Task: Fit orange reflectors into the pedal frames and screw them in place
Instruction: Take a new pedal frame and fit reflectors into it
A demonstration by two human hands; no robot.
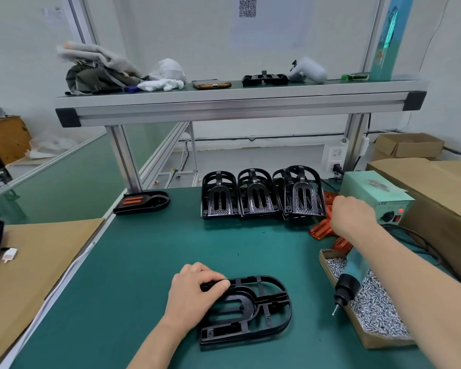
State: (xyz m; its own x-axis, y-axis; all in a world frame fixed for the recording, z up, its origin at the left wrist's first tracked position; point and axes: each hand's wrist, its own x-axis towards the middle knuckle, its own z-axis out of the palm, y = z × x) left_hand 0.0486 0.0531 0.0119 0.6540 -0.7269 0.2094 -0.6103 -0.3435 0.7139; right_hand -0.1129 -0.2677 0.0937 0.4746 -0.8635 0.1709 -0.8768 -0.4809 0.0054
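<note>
Evidently early on — the left hand (pixel 194 291) grips an empty pedal frame (pixel 246 310), the right hand (pixel 350 215) closes over the orange reflectors (pixel 321 229); one finished pedal (pixel 141 202) lies far beyond the left hand — stacked frames (pixel 261 195) wait

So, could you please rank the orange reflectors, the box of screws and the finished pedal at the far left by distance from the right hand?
From the right hand:
1. Orange reflectors, right beside it, on its left.
2. Box of screws, nearer the person, under the forearm.
3. Finished pedal, far left across the mat.
</note>
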